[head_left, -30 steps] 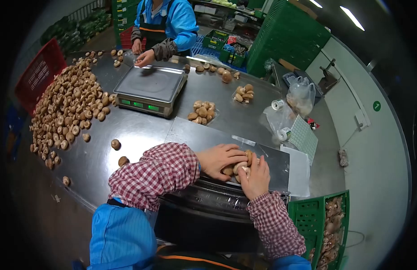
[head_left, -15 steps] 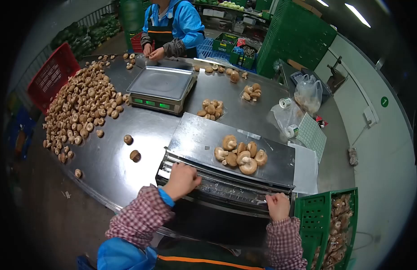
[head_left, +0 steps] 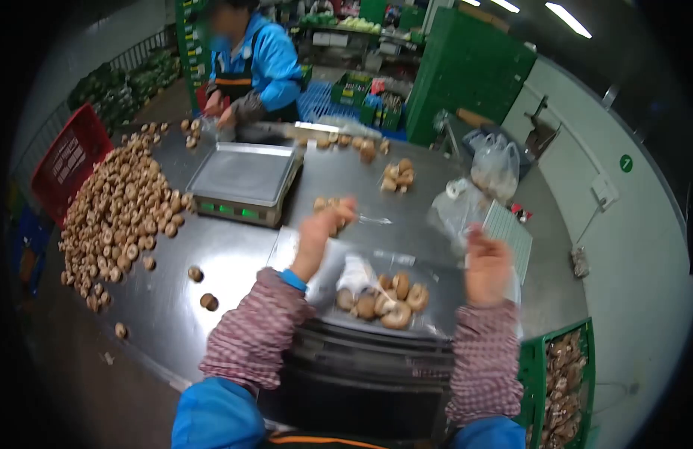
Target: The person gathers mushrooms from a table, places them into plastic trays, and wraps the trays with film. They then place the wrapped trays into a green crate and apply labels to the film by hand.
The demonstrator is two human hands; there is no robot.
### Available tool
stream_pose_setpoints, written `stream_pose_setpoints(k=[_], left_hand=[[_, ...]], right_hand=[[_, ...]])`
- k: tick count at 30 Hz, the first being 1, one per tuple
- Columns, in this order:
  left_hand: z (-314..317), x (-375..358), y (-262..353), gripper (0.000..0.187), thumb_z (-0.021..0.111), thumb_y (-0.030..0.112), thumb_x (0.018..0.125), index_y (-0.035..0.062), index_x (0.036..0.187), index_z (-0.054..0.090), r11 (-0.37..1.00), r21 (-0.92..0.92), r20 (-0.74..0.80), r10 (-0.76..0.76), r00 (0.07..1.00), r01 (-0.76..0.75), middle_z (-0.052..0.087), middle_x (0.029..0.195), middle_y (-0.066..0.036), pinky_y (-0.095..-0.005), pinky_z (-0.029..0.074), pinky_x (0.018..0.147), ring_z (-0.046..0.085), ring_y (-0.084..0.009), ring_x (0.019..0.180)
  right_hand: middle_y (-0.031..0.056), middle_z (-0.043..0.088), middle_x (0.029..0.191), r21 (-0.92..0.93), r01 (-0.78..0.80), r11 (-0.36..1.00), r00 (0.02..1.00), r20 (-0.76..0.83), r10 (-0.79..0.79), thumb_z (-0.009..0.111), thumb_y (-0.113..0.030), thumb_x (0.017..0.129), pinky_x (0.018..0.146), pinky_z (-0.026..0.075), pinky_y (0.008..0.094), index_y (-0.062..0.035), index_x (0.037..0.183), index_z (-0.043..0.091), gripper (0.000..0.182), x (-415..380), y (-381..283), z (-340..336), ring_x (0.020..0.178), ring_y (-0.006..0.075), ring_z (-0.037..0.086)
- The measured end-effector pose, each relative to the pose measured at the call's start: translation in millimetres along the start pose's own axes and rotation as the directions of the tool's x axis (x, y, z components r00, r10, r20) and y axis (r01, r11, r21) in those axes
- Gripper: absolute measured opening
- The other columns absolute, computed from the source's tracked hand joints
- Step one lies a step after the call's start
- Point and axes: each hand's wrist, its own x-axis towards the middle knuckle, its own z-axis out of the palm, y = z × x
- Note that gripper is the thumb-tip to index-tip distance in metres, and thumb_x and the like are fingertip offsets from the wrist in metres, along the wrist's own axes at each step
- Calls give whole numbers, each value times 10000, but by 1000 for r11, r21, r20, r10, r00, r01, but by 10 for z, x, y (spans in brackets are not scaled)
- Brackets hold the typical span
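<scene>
A clear sheet of plastic film (head_left: 355, 275), marked by bright glare, stretches between my hands over a group of brown-capped mushrooms (head_left: 397, 316). The mushrooms lie on the flat metal top of a wrapping machine. My left hand (head_left: 316, 238) is raised beyond their left side, fingers pinched at the film's edge. To the right, my right hand (head_left: 487, 271) is also raised with its fingers closed on the film, somewhat blurred by motion. Below my wrists runs the machine's dark front slot (head_left: 361, 348).
A large heap of mushrooms (head_left: 118, 217) spills from a red crate (head_left: 71, 161) at left. Behind my left hand stands a scale (head_left: 241, 179); a co-worker (head_left: 268, 67) works beyond it. More mushrooms (head_left: 398, 176) sit farther back. A green crate (head_left: 535, 374) of packed mushrooms stands at right.
Both hands have risen from the machine's front slot and moved away from me, drawing film up over the mushrooms. The view has shifted slightly, and the co-worker is more fully in view.
</scene>
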Motion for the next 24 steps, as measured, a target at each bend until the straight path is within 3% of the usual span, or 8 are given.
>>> stream_pose_setpoints(k=[1,2,4,5,8,13,17,24], left_hand=[[101,34,-377,326,371,170,885,5,979,636,968,250,40,24,999,-33,531,1199,-191,-361,339,1002,425,-298,1200],[196,-50,-649,325,369,159,880,7,992,634,874,482,75,23,997,-56,542,1183,-189,-357,344,998,411,-302,1217],[113,-178,-836,328,374,159,866,5,985,639,802,584,326,-91,941,-125,550,1165,-193,-356,335,1004,386,-308,1236],[79,-189,-782,321,389,150,846,-6,954,648,843,537,337,-242,910,26,541,1183,-185,-357,337,1001,397,-315,1228],[-24,-253,-456,380,368,260,914,16,1136,555,813,234,409,-580,705,533,602,1058,-101,-277,439,833,553,-171,986],[-113,-396,-172,518,290,458,945,35,1181,476,582,187,506,-748,430,792,608,977,-98,-218,502,548,602,-120,761],[-55,-490,-38,616,203,495,942,-13,1085,520,661,183,455,-713,533,728,627,649,-93,-187,441,365,588,-153,453],[-233,-1729,573,640,183,480,948,-46,1142,491,593,309,568,-742,356,744,630,784,-133,-235,523,553,624,-171,596]], right_hand=[[166,595,1050,-693,86,716,996,75,-47,407,-125,890,967,373,372,39,917,591,248,93,373,-250,1063,266,520],[149,582,1112,-977,5,212,980,47,193,358,-94,906,997,341,359,31,903,587,261,67,518,-209,1102,244,500],[126,559,1165,-812,570,-124,733,435,522,379,-106,909,993,341,310,25,954,595,257,-152,898,-666,1133,207,481],[126,559,1165,-820,560,-118,730,421,537,379,-106,909,993,341,310,25,954,595,257,-165,867,-645,1133,207,481],[141,464,1280,-699,-563,441,678,-86,730,479,-152,891,964,369,276,28,1210,466,366,-282,584,-367,1151,191,459],[157,508,1167,-592,-722,358,545,-168,821,552,-248,881,843,446,278,-13,1361,206,636,-405,352,-319,1057,183,502],[163,531,1020,-871,-466,153,645,-216,733,537,-274,885,443,459,237,-60,1301,285,532,-532,295,-98,654,135,577],[143,544,960,-772,-608,187,463,-153,873,570,-152,855,404,487,224,-41,1275,252,538,-1658,-325,558,658,118,578]])
